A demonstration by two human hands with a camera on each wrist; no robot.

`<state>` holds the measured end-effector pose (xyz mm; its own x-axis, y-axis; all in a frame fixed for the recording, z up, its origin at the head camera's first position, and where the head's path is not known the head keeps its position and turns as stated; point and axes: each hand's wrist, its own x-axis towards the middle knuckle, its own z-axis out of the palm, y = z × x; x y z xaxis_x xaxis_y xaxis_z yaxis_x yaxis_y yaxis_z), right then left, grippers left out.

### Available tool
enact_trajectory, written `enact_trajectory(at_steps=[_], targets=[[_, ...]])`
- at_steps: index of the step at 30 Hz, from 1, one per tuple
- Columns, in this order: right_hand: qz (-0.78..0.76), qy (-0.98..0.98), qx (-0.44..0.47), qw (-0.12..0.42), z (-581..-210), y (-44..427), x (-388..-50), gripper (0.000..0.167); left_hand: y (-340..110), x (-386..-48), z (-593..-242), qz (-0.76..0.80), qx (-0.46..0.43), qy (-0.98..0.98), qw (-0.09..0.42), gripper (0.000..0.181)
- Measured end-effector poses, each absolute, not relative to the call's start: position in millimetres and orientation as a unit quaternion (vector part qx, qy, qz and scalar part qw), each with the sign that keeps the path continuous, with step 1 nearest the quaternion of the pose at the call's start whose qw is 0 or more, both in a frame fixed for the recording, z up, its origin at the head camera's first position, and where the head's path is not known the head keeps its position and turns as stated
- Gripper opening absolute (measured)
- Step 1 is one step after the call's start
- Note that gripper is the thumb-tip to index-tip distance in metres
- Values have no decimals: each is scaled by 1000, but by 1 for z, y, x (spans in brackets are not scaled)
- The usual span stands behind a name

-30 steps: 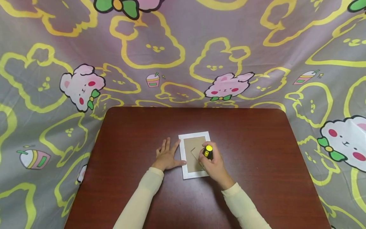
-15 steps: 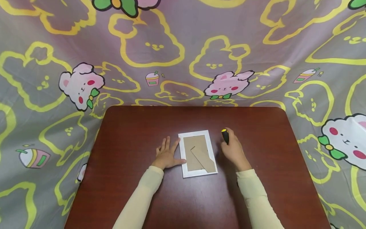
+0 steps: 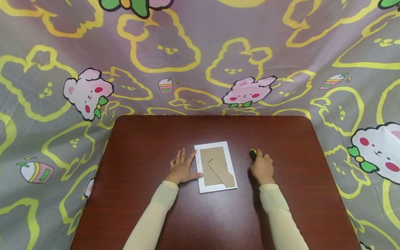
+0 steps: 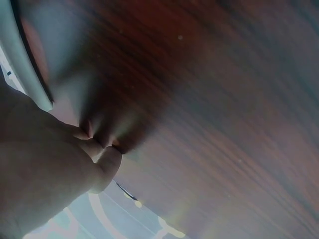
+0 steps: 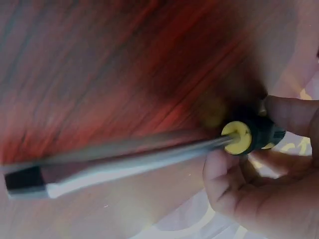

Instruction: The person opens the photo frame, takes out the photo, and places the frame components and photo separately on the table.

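Note:
A white picture frame (image 3: 216, 188) with a tan backing and a slanted stand flap (image 3: 222, 172) lies on the table, back side up. My left hand (image 3: 181, 170) rests with spread fingers at its left edge, the thumb on the border; in the left wrist view, the hand (image 4: 55, 169) is flat on the wood. To the right of the picture frame, my right hand (image 3: 262, 167) grips a black and yellow screwdriver (image 3: 253, 154). The right wrist view shows fingers of that hand (image 5: 269, 184) round the handle, with the screwdriver's shaft (image 5: 134, 167) low over the wood and its tip dark.
The dark red-brown table (image 3: 150, 135) has rounded far corners. A grey curtain (image 3: 187, 34) printed with yellow outlines and rabbit faces hangs behind it and along both sides.
My right hand has moved right, off the picture frame, with the screwdriver, and has come lower beside it. The stand flap has come into full view. My left hand stays in place.

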<state>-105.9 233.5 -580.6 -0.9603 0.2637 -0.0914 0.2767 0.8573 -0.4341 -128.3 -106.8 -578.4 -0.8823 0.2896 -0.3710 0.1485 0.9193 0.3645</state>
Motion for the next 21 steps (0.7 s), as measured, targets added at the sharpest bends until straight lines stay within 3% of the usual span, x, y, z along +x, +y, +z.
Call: enact_trajectory(at_steps=[4, 6, 9, 13, 21], targets=[[-234, 961, 128, -72, -578, 222, -103, 56, -107, -128, -578, 170, 116, 955, 214, 113], [-259, 956, 107, -87, -575, 211, -100, 44, -107, -128, -578, 171, 117, 955, 213, 113], [-314, 947, 63, -22, -573, 194, -91, 25, -107, -128, -578, 172, 116, 956, 209, 113], [-376, 920, 48, 100, -576, 176, -77, 26, -108, -127, -577, 177, 117, 955, 206, 113], [-496, 861, 42, 105, -574, 168, -70, 31, -111, -128, -580, 183, 125, 955, 196, 112]])
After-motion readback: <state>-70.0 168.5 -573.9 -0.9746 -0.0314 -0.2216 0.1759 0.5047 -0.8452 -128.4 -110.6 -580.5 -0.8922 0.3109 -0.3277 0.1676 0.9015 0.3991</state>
